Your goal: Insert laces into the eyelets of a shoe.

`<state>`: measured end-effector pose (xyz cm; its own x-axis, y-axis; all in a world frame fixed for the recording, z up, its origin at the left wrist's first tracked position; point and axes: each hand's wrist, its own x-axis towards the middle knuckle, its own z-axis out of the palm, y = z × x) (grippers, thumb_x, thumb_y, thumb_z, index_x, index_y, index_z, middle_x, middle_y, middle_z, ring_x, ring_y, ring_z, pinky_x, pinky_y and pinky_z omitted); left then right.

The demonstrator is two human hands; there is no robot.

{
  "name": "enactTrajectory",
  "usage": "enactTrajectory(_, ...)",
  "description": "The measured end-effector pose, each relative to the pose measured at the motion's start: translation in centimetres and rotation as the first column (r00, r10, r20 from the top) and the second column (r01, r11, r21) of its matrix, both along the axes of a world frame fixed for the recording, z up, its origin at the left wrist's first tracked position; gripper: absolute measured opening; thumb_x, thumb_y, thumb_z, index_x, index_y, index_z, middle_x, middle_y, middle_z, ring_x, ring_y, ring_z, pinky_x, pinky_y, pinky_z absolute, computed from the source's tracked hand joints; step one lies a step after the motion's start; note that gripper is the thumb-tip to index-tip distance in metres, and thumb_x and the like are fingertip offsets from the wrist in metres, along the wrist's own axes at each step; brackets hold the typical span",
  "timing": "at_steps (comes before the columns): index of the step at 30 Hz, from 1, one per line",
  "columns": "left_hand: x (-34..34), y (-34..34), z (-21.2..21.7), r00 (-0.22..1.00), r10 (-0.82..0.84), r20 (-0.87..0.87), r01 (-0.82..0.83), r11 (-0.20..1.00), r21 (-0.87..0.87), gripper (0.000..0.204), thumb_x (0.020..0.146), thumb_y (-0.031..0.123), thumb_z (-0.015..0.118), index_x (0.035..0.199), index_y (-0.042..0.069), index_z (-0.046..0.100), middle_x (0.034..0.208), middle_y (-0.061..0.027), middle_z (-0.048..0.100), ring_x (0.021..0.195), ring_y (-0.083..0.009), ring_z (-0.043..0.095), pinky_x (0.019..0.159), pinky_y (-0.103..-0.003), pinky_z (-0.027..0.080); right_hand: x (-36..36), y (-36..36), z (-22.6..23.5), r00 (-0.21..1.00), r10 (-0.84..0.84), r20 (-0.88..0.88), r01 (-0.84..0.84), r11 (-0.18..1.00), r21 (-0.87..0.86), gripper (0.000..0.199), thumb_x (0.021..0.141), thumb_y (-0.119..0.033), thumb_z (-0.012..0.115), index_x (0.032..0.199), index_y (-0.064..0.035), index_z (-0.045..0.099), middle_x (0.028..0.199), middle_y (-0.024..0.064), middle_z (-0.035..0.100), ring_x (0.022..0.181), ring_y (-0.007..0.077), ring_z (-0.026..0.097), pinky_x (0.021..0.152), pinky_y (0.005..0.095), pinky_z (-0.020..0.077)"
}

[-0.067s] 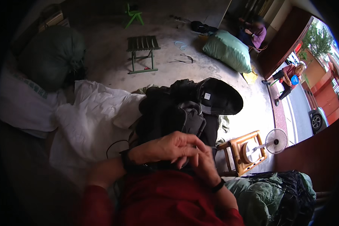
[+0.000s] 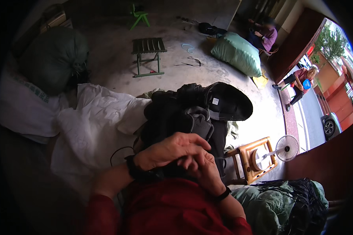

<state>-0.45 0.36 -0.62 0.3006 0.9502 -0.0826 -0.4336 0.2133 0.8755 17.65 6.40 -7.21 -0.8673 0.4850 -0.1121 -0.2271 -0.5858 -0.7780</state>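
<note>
— Both of our hands sit on the pile of dark clothing [image 2: 184,117], and we can find almost no difference from the view a tenth of a second back. Our left hand [image 2: 172,150] lies flat in the same place, fingers together and stretched toward the right.

— And our right hand [image 2: 202,170]?

— It is tucked just under the left, touching it, as before. Its fingers curl down into the dark cloth. Whether they pinch a fold or only rest there, we cannot tell; the left hand covers them.

— So is the left holding anything?

— It is not closed on anything we can see. The palm presses on the cloth, nothing more.

— What lies around the hands?

— Just beyond the fingertips is a grey padded piece [image 2: 198,121], and past that a black round flap with a small white tag [image 2: 229,102]. Off the left wrist, which wears a dark band, a white sheet [image 2: 94,125] spreads away, with a thin black cord [image 2: 119,150] lying on it. Off the right wrist stand a small wooden stool [image 2: 249,158] and a little white fan [image 2: 287,148].

— What do we make of the stillness?

— We judge that the hands are paused or moving very slowly on the pile, with the cloth unmoved under them. The bundle stays directly beneath both palms, close to our body.
</note>
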Motion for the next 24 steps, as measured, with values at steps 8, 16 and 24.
enactTrajectory(8, -3.7, -2.5, -4.1, 0.815, 0.470, 0.337, -0.444, 0.882, -0.156, 0.022, 0.097, 0.020, 0.057, 0.116, 0.008, 0.060, 0.091, -0.0013, 0.065, 0.061, -0.0047, 0.054, 0.055, -0.019, 0.041, 0.3, -1.2, 1.9, 0.961, -0.218, 0.172, 0.186, 0.965, 0.182, 0.028, 0.104, -0.024, 0.047, 0.121, -0.0052, 0.057, 0.067, -0.0090, 0.037, 0.054, 0.0017, 0.034, 0.050, 0.0184, 0.0276)
enactTrajectory(16, -8.9, -4.9, -5.3, 0.479, 0.606, 0.635, -0.689, 0.708, -0.155, 0.024, 0.096, 0.011, 0.055, 0.119, 0.005, 0.059, 0.106, -0.0052, 0.067, 0.078, -0.0106, 0.064, 0.069, -0.024, 0.054, 1.5, -1.4, 4.0, 0.834, -0.477, 0.279, 0.246, 0.773, 0.585, 0.025, 0.103, -0.024, 0.046, 0.103, -0.0048, 0.062, 0.074, -0.0083, 0.043, 0.060, -0.0008, 0.035, 0.052, 0.0162, 0.0294)
enactTrajectory(24, -8.2, -7.1, -2.8, 0.617, 0.519, 0.591, -0.667, 0.744, 0.043, 0.037, 0.098, 0.015, 0.053, 0.133, 0.004, 0.050, 0.128, -0.0127, 0.060, 0.101, -0.0183, 0.065, 0.080, -0.028, 0.056, 13.9, 0.6, 3.3, 0.704, -0.645, 0.298, 0.400, 0.706, 0.584, 0.023, 0.098, -0.014, 0.053, 0.115, 0.0001, 0.060, 0.097, 0.0044, 0.054, 0.075, 0.0122, 0.051, 0.069, 0.0270, 0.0468)
